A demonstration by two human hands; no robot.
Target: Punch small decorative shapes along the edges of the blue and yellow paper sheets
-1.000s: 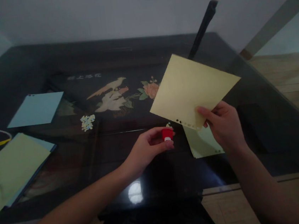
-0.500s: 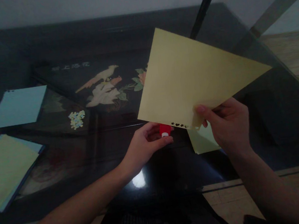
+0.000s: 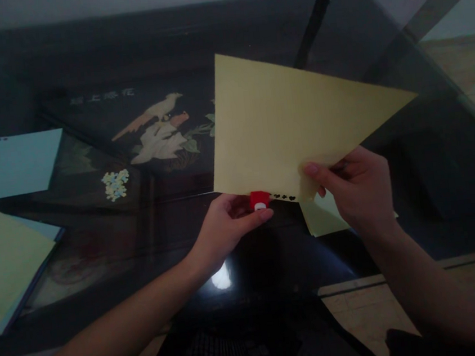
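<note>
My right hand [image 3: 355, 188] pinches a large yellow sheet of paper [image 3: 282, 122] near its lower right edge, thumb on top. The sheet is held up above the table, with a row of small star and heart cutouts along its lower edge. In my left hand [image 3: 229, 221] is a small red craft punch [image 3: 260, 199] with a white button, gripped by thumb and fingers. The punch sits at the sheet's lower edge, left of the cutouts. Some of my left fingers are hidden behind the paper and punch.
A dark glass-topped table [image 3: 154, 34] lies below. On its left are a blue sheet [image 3: 17, 164], a pile of small punched pieces [image 3: 116, 185] and stacked papers [image 3: 13, 264]. More yellow paper [image 3: 324, 217] lies under my right hand.
The yellow sheet has shifted left relative to the punch and turned slightly. The punch now overlaps the front of its lower edge. The whole view has shifted a little.
</note>
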